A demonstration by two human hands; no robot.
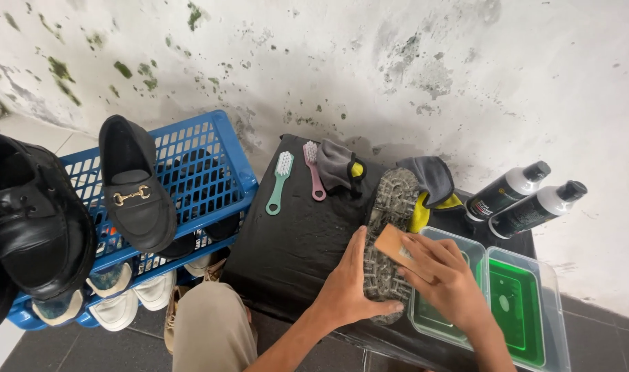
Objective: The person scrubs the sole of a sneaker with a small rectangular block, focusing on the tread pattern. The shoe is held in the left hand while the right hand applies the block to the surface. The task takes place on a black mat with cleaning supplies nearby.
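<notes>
From the head camera, the left hand [347,289] clamps the upturned shoe [389,234] on the black worktop [294,241], its grip wrapped round the stiff, knobbly sole's edge, while the right hand [446,279] pinches a light wooden brush [395,248] against the tread.
</notes>
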